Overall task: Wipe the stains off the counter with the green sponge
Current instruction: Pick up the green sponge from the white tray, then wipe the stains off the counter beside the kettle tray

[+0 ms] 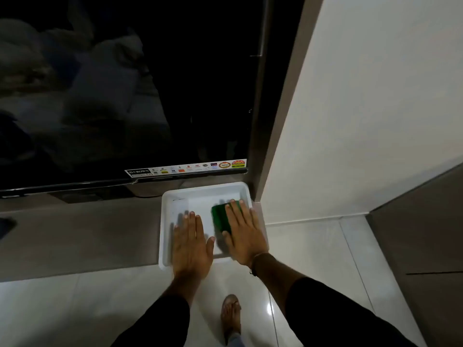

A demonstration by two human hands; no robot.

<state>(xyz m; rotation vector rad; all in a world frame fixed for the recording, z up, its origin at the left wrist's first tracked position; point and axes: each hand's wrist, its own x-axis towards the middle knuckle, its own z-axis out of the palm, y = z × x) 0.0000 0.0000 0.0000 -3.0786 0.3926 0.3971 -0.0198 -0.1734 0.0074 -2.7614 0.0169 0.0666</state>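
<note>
A white tray (pixel 167 204) rests on the brown counter (pixel 75 236) at its right end. Inside the tray lies the green sponge (pixel 220 217). My right hand (pixel 244 234) lies flat on top of the sponge, fingers stretched out, covering its right part. My left hand (pixel 191 242) lies flat on the left part of the tray, fingers apart, with nothing in it. The tray floor shows faint grey smudges near its far left corner.
A large black TV screen (pixel 125 96) stands just behind the tray, its sticker strip (pixel 185 167) at the lower edge. A white wall (pixel 363 108) rises on the right. Glossy white floor tiles (pixel 313 259) and my sandalled foot (pixel 230 316) are below.
</note>
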